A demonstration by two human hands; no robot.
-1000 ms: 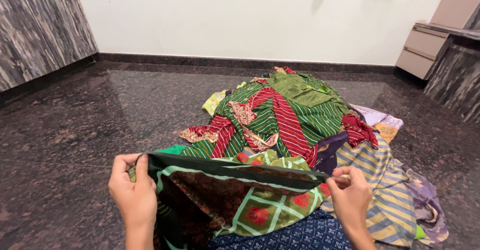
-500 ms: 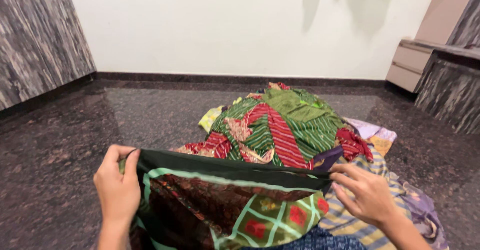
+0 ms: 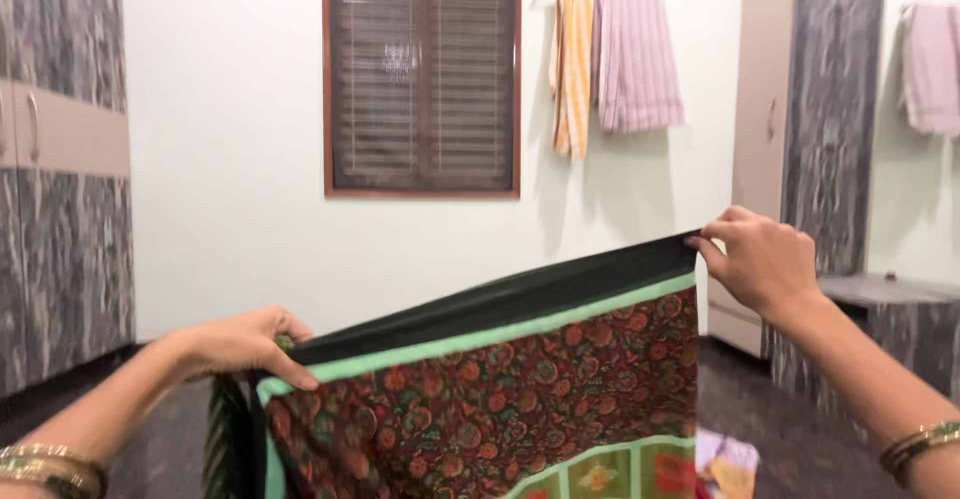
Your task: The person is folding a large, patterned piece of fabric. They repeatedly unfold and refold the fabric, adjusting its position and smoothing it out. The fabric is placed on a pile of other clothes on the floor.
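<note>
Both hands hold a patterned cloth (image 3: pixel 500 389) stretched up in front of the window (image 3: pixel 421 77): left hand (image 3: pixel 240 344) clenched on the lower corner at its dark top edge, right hand (image 3: pixel 760 259) pinching the higher corner, so the edge slants upward to the right. Risk, as a judgement: the right grip looks like a fingertip pinch only, and the weight of the hanging cloth could pull that corner free. The lower part runs out of view, so it may drag on the dark floor (image 3: pixel 780 429).
</note>
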